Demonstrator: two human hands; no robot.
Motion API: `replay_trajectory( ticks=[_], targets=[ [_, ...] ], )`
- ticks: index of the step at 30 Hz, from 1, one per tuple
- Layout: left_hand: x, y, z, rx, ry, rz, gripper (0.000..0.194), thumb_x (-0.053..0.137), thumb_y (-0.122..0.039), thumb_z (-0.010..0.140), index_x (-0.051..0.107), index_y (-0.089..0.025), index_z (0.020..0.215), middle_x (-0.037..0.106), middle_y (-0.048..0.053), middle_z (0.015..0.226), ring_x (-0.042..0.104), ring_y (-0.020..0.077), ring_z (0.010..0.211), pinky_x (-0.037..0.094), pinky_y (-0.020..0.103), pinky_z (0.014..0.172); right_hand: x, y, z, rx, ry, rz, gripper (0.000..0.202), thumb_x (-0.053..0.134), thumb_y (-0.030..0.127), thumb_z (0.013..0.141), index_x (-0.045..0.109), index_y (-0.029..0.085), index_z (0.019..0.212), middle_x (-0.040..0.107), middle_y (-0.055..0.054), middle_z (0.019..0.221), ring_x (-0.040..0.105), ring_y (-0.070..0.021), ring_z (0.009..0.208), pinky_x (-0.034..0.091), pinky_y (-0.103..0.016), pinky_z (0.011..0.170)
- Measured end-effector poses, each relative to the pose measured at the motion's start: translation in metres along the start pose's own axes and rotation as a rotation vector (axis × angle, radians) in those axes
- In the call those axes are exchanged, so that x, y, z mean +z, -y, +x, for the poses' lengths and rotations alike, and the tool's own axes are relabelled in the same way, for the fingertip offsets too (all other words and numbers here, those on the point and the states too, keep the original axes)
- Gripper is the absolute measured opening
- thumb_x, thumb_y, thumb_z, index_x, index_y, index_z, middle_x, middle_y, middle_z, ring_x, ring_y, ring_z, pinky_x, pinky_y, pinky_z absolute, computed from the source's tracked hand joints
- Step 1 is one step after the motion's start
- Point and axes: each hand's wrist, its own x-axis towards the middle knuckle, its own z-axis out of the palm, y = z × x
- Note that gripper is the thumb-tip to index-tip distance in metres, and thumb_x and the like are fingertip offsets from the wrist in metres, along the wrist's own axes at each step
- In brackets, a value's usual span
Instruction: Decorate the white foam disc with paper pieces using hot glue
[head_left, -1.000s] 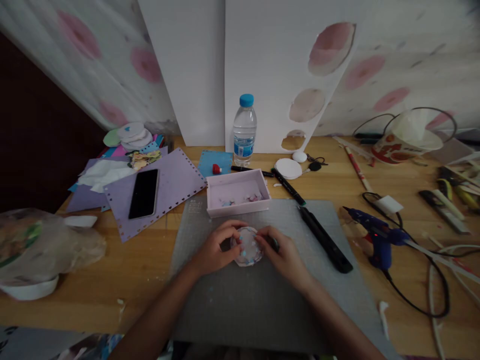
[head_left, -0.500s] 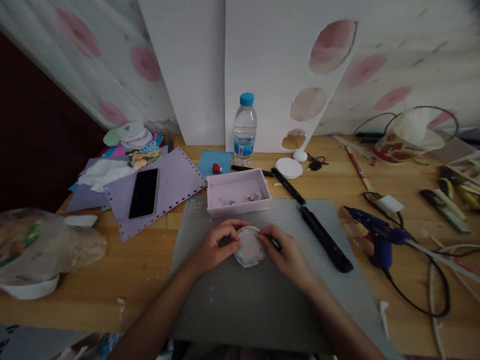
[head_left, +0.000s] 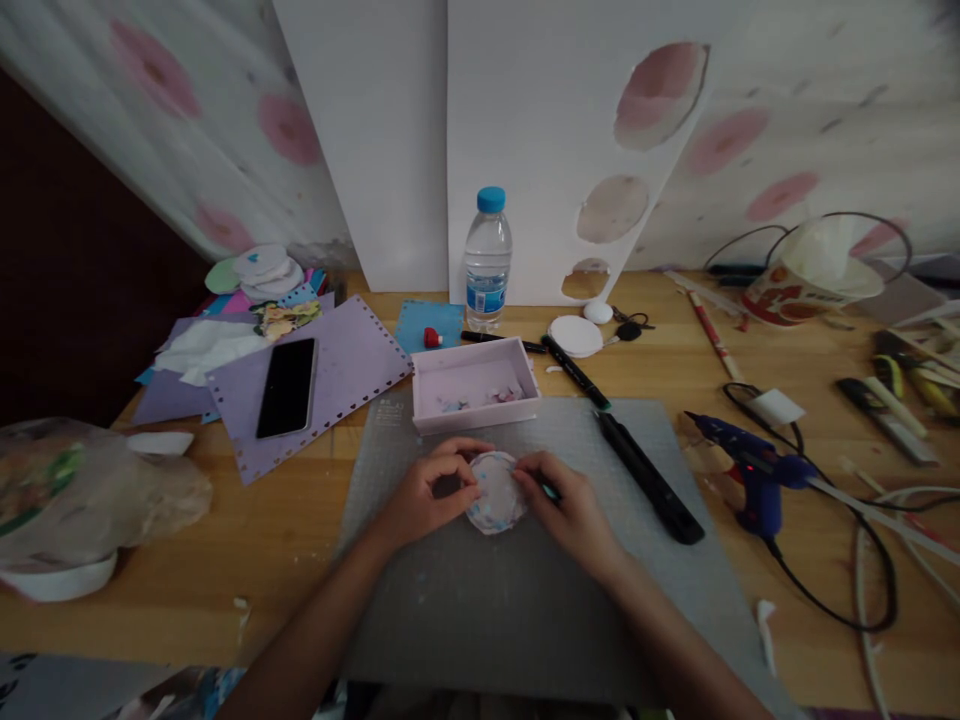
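Note:
A small round disc (head_left: 495,493), pale with pink and blue patches round its edge, is held just above the grey cutting mat (head_left: 517,620). My left hand (head_left: 431,492) pinches its left edge between thumb and fingers. At the right edge, my right hand (head_left: 570,500) grips it with thumb and forefinger; a small dark green thing shows beneath those fingers, too hidden to name. Just beyond my hands stands an open pink box (head_left: 476,385) with small coloured scraps inside.
A black cutter (head_left: 651,480) lies right of my hands, a blue glue gun (head_left: 757,470) with cables further right. Behind the box stands a water bottle (head_left: 488,260). A phone (head_left: 287,388) rests on purple paper (head_left: 345,370); a bagged bowl (head_left: 67,500) sits at left.
The whole view has shifted very slightly. The disc's tilt has changed a little between my fingers; both hands keep their hold.

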Motion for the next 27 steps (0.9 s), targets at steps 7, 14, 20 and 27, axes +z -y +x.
replay_trajectory(
  ticks=[7, 14, 20, 27],
  targets=[
    [0.0016, -0.0066, 0.0017, 0.041, -0.044, 0.136, 0.016, 0.06, -0.01, 0.079, 0.052, -0.017, 0.068, 0.064, 0.011, 0.118, 0.059, 0.0229, 0.111, 0.042, 0.039, 0.095, 0.0006, 0.0001, -0.0008, 0.021, 0.02, 0.006, 0.015, 0.05, 0.03, 0.093, 0.058, 0.02, 0.086, 0.064, -0.001, 0.076, 0.058, -0.0135, 0.066, 0.045, -0.023, 0.06],
    [-0.0007, -0.0002, -0.0002, -0.002, -0.027, 0.126, 0.019, 0.052, -0.017, 0.089, 0.063, -0.017, 0.073, 0.062, 0.008, 0.121, 0.057, 0.0216, 0.114, 0.041, 0.039, 0.099, 0.0013, -0.0013, -0.0002, 0.02, 0.009, -0.001, 0.015, 0.05, 0.03, 0.093, 0.059, 0.02, 0.087, 0.064, -0.001, 0.074, 0.058, -0.0136, 0.064, 0.044, -0.023, 0.059],
    [0.0023, 0.0, -0.0008, 0.076, -0.075, 0.183, 0.008, 0.058, -0.017, 0.085, 0.066, -0.018, 0.085, 0.062, 0.009, 0.118, 0.058, 0.0221, 0.11, 0.043, 0.039, 0.096, 0.0015, -0.0035, -0.0008, -0.024, 0.02, -0.03, 0.013, 0.05, 0.029, 0.093, 0.058, 0.02, 0.088, 0.064, -0.001, 0.076, 0.059, -0.0137, 0.066, 0.045, -0.023, 0.06],
    [-0.0005, -0.0013, -0.0016, 0.072, -0.056, 0.155, 0.014, 0.061, -0.01, 0.08, 0.061, -0.018, 0.068, 0.063, 0.006, 0.113, 0.056, 0.0206, 0.108, 0.041, 0.038, 0.096, 0.0023, -0.0034, -0.0045, -0.133, 0.086, -0.095, 0.008, 0.049, 0.024, 0.094, 0.057, 0.021, 0.093, 0.063, -0.001, 0.078, 0.059, -0.013, 0.068, 0.044, -0.023, 0.062]
  ],
)
